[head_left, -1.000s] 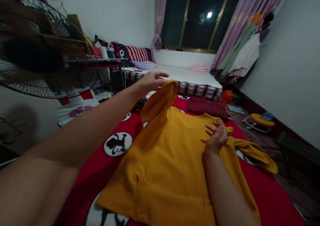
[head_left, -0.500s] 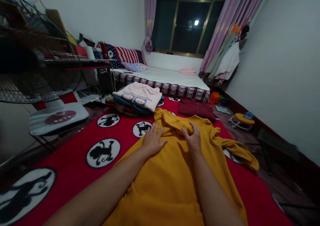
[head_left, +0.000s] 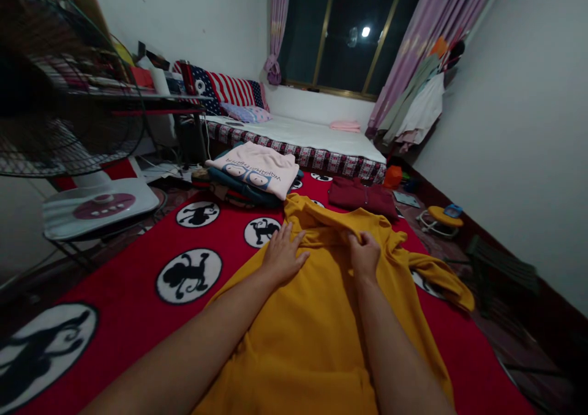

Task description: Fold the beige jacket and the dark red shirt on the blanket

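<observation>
A mustard-yellow hooded sweatshirt [head_left: 312,317] lies spread over the red blanket [head_left: 133,280], its hood end away from me and one sleeve stretched out to the right. My left hand [head_left: 283,254] rests flat on its upper left part, fingers spread. Close by on the right, my right hand [head_left: 366,252] is closed on the edge of the hood, pinching the cloth between thumb and fingers. The hood opening gapes slightly between the two hands. The sweatshirt's other sleeve does not show.
Beyond the sweatshirt sit a stack of folded clothes with a pink top [head_left: 257,167] and a folded maroon garment [head_left: 362,195]. A fan [head_left: 68,108] stands at left. A low bed [head_left: 294,134] is under the window. A yellow stool [head_left: 443,216] is at right.
My right hand has closed from spread fingers into a grip on the hood's edge, which is now lifted a little. My left hand stays in place on the cloth.
</observation>
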A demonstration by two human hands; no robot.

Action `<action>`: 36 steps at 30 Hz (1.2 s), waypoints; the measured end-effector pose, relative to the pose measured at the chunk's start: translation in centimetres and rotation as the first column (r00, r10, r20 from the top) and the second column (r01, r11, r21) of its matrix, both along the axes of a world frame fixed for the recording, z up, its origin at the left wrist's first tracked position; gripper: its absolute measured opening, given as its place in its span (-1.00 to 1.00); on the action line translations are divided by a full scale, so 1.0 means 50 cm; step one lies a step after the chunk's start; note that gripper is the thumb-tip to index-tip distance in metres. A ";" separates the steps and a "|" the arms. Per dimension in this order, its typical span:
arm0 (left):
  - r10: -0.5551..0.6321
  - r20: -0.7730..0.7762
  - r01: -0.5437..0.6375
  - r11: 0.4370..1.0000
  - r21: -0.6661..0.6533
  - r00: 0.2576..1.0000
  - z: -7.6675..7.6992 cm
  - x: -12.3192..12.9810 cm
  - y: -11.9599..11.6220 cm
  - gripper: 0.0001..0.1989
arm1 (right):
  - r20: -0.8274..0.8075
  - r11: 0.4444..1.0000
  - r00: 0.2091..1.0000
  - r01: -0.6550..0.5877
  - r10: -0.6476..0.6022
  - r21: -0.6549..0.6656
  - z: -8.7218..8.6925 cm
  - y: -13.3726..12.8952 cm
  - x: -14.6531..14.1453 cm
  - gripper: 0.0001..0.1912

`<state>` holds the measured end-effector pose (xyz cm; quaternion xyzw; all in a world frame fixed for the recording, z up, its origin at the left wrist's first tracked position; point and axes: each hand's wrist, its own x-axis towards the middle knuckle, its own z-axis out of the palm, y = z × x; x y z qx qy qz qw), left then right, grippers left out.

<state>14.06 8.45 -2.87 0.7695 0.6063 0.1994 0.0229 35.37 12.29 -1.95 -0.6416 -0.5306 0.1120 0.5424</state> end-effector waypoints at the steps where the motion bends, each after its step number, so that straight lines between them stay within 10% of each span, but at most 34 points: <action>1: -0.003 0.011 0.003 1.000 0.012 1.000 0.000 0.000 -0.001 -0.41 | -0.136 0.992 0.985 0.112 -0.104 0.054 0.007 0.001 0.012 -0.73; 5: -0.037 0.062 0.032 0.996 0.087 0.997 0.000 -0.002 -0.002 -0.52 | -0.372 0.804 0.826 0.532 -0.424 0.264 0.051 -0.012 0.059 -0.68; 8: -0.044 0.103 0.031 0.992 0.124 0.994 0.004 -0.002 0.000 -0.61 | -0.276 0.703 0.856 0.517 -0.438 0.488 0.096 -0.034 0.063 -0.58; 12: 0.057 0.138 -0.074 0.990 0.123 0.989 0.019 -0.006 -0.008 -0.63 | 0.075 0.856 0.978 0.135 -0.197 0.499 0.115 -0.047 0.022 -0.72; 16: 0.156 0.056 -0.160 0.985 0.069 0.986 0.046 -0.028 -0.020 -0.60 | 0.422 0.999 0.906 -0.047 0.037 0.014 0.055 -0.029 -0.012 -0.52; 20: 0.206 -0.081 -0.212 0.974 -0.079 0.975 0.084 -0.064 -0.018 -0.61 | 0.567 0.976 0.820 0.056 0.076 -0.212 0.001 -0.013 -0.009 -0.39; 27: 0.126 -0.226 -0.196 0.925 -0.325 0.966 0.155 -0.127 -0.037 -0.70 | 0.584 0.994 0.811 0.035 0.032 -0.104 -0.004 -0.009 0.016 -0.71; 36: -0.066 -0.111 0.007 0.887 -0.462 0.992 0.144 -0.275 -0.175 -0.79 | 0.663 0.980 0.723 -0.120 0.194 -0.157 0.002 -0.006 -0.044 -0.30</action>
